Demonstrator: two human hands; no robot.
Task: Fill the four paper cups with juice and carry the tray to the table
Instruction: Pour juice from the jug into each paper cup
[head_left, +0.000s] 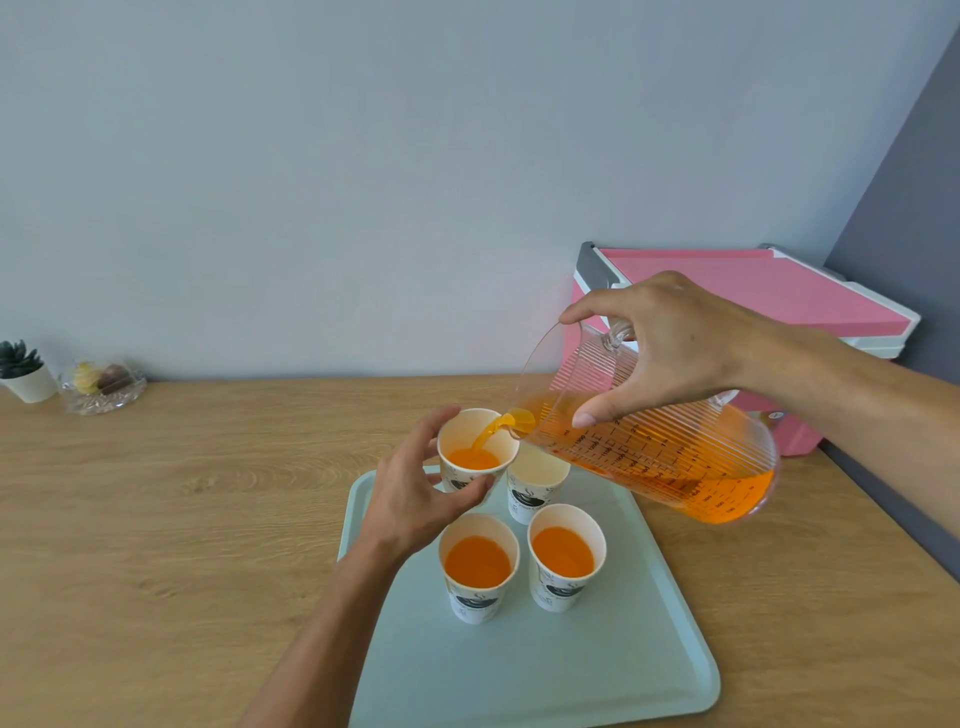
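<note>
A pale blue tray lies on the wooden counter with paper cups on it. Two near cups hold orange juice. My left hand grips the far-left cup, tilted slightly, with a little juice in it. My right hand holds a clear ribbed measuring jug tipped to the left, and a stream of juice runs from its spout into that cup. The far-right cup, partly hidden under the jug, looks empty.
A pink and white cooler box stands at the back right against the wall. At the far left sit a small potted succulent and a glass dish of sweets. Bare wooden counter stretches to the left of the tray.
</note>
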